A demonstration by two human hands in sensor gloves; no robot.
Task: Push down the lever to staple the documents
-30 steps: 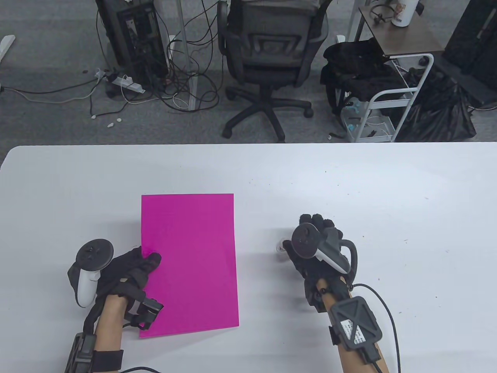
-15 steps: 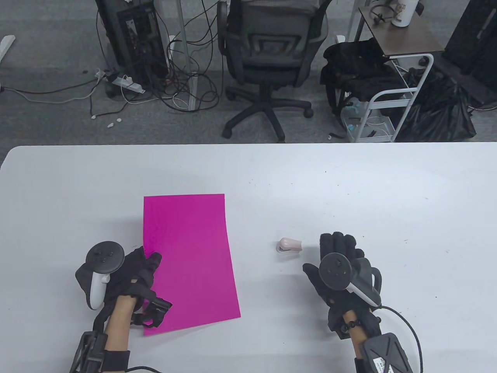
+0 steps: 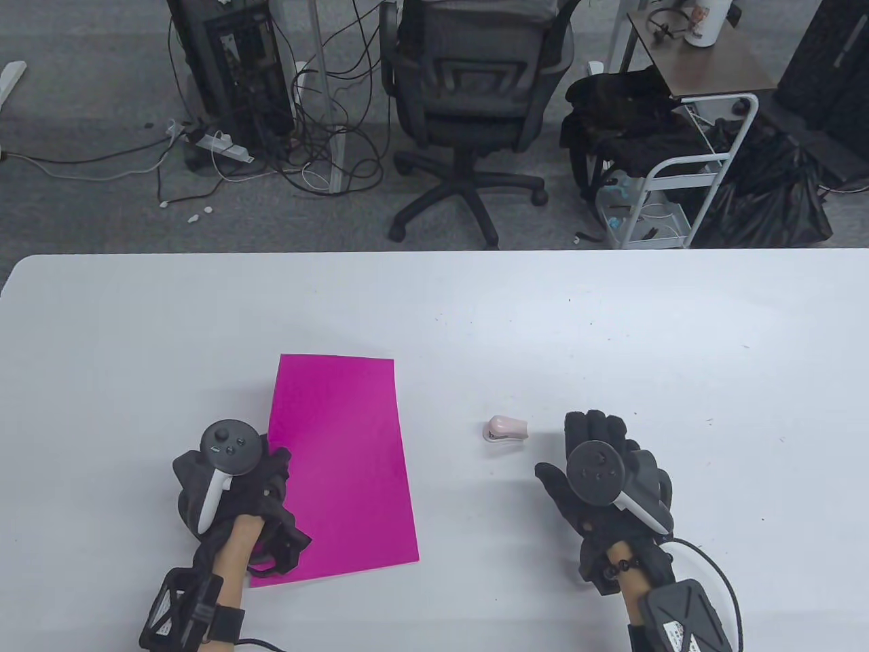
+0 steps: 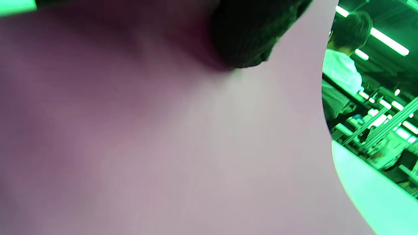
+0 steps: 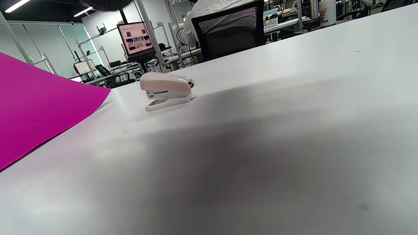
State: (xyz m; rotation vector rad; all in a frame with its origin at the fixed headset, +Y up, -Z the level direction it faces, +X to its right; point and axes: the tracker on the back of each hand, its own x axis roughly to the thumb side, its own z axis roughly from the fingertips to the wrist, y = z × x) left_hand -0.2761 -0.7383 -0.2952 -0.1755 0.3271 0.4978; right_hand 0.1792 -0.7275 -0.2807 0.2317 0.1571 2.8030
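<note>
Table view shows the left hand (image 3: 234, 485) gripping the magenta paper's (image 3: 346, 462) left edge near the table's (image 3: 611, 326) front, the small stapler (image 3: 506, 429) mid-table, and beside it the right hand (image 3: 597, 475) flat, fingers spread, holding nothing.

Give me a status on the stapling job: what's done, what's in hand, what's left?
Done: nothing visibly stapled. The pink stapler sits alone on the table, apart from the paper.
In hand: the left hand grips the magenta sheets at their left edge, with that side raised off the table. The right hand is open, beside the stapler, not touching it.
Left: bring paper and stapler together, then press the lever.
</note>
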